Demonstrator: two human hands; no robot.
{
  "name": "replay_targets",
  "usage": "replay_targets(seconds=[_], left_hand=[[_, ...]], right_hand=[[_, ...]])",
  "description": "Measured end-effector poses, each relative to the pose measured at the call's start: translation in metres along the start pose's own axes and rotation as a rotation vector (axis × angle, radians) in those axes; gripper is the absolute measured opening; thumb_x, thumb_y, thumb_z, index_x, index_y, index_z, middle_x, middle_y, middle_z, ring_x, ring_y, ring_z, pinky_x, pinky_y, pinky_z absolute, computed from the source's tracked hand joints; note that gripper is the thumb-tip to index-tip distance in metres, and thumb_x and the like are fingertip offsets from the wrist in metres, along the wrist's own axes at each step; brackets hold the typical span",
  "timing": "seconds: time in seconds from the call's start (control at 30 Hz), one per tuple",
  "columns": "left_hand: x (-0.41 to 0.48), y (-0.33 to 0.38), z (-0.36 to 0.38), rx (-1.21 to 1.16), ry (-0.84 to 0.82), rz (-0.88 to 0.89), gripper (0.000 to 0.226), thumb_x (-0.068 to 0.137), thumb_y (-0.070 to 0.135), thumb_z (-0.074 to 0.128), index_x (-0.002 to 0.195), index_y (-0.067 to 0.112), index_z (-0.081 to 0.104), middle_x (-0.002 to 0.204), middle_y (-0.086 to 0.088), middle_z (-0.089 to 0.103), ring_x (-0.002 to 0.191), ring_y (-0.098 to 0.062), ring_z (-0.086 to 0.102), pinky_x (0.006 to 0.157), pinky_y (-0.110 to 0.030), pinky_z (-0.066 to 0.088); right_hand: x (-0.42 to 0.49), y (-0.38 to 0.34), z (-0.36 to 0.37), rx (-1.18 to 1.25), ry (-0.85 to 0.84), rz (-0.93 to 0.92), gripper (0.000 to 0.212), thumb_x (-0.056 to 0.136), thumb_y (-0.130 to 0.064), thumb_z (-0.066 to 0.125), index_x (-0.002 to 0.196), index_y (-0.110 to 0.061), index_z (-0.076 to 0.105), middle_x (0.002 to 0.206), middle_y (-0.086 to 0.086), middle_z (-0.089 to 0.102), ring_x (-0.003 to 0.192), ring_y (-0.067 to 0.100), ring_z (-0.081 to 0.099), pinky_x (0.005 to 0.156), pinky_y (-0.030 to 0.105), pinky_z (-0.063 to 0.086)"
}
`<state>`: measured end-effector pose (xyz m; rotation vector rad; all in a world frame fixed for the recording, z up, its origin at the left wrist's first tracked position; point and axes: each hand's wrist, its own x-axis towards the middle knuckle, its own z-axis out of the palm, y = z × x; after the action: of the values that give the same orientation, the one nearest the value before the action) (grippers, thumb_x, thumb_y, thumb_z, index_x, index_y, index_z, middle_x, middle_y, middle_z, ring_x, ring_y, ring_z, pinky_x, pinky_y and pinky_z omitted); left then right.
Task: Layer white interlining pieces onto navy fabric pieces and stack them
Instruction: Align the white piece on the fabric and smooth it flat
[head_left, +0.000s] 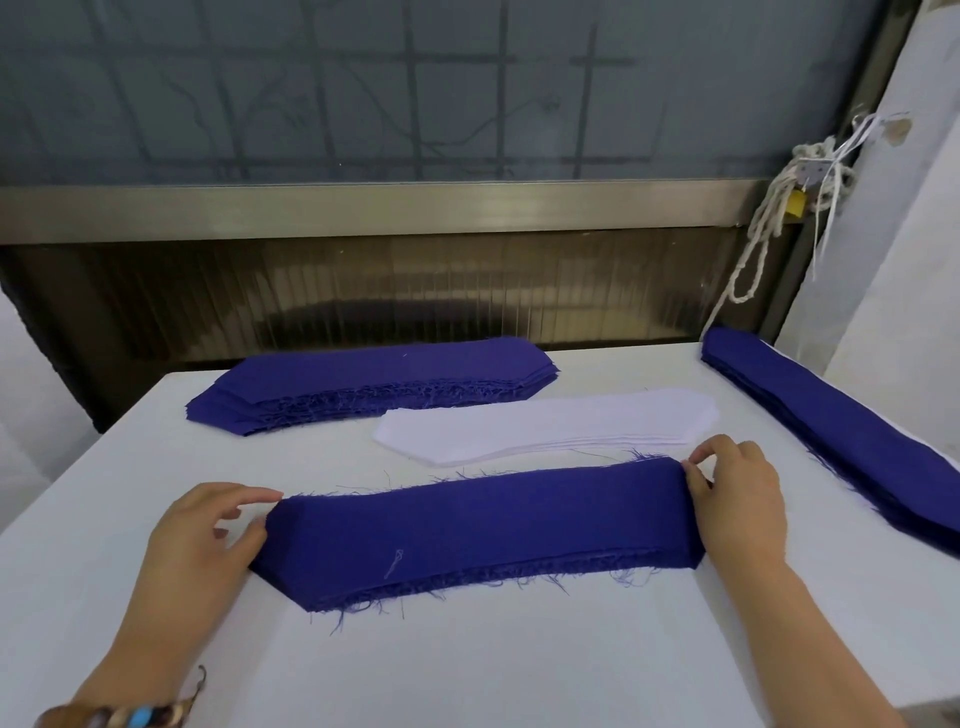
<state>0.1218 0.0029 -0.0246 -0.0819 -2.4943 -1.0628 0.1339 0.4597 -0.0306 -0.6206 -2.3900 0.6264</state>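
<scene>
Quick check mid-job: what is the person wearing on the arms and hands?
Both forearms are bare, with no sleeves in view. Neither the left hand nor the right hand wears a glove. On the left wrist sits a bracelet of brown, blue and pale pieces; the right wrist is bare.

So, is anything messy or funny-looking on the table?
Only small things: the navy stack held at its ends by the left hand and right hand has frayed threads along its edges, and a loose pale thread lies on top. Nothing spilled.

white table | far navy stack | near navy stack | right navy stack | interlining stack
</scene>
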Motion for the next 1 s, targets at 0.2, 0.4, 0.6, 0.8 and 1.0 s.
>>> replay_targets(seconds=[0.2,0.4,0.6,0.8,1.0], left_hand=[[-0.002,0.016,0.007,-0.069,-0.235,0.165,0.029,0.080,0.020,0.077,0.102,0.038,0.072,0.108,0.021,0.065,0.105,0.001,0.056,0.086,-0.006,0.039],[-0.002,0.013,0.007,-0.072,-0.331,0.109,0.031,0.076,0.018,0.081,0.100,0.036,0.074,0.108,0.026,0.062,0.105,0.004,0.056,0.090,-0.004,0.037],[0.000,0.007,0.009,-0.148,-0.291,0.081,0.031,0.086,0.004,0.071,0.096,0.033,0.076,0.105,0.018,0.069,0.101,0.001,0.061,0.087,-0.008,0.043],[0.019,0.012,0.006,-0.109,-0.391,0.038,0.029,0.090,0.007,0.066,0.089,0.034,0.078,0.098,0.016,0.072,0.093,0.003,0.063,0.079,-0.009,0.045],[0.070,0.026,0.014,-0.006,-0.357,-0.019,0.020,0.091,0.015,0.067,0.087,0.033,0.076,0.084,0.016,0.073,0.081,-0.005,0.065,0.071,-0.011,0.043]], right_hand=[[-0.006,-0.016,0.001,0.187,-0.300,-0.375,0.010,0.087,-0.028,0.066,0.086,-0.032,0.057,0.082,-0.012,0.051,0.079,0.005,0.050,0.069,0.014,0.037],[-0.006,-0.013,0.003,0.231,-0.377,-0.307,0.019,0.083,-0.021,0.072,0.076,-0.034,0.061,0.080,-0.008,0.054,0.077,0.005,0.050,0.067,0.013,0.036],[-0.004,-0.014,0.003,0.189,-0.359,-0.233,0.018,0.088,-0.013,0.064,0.075,-0.027,0.061,0.076,-0.004,0.056,0.072,0.012,0.050,0.064,0.018,0.039],[0.010,-0.025,0.005,-0.017,-0.458,-0.222,0.013,0.093,-0.016,0.057,0.081,-0.022,0.056,0.069,-0.005,0.054,0.063,0.009,0.049,0.056,0.021,0.038],[0.028,-0.079,0.031,-0.097,-0.497,-0.273,0.006,0.093,-0.019,0.055,0.092,-0.023,0.060,0.087,-0.008,0.058,0.073,0.006,0.054,0.062,0.016,0.044]])
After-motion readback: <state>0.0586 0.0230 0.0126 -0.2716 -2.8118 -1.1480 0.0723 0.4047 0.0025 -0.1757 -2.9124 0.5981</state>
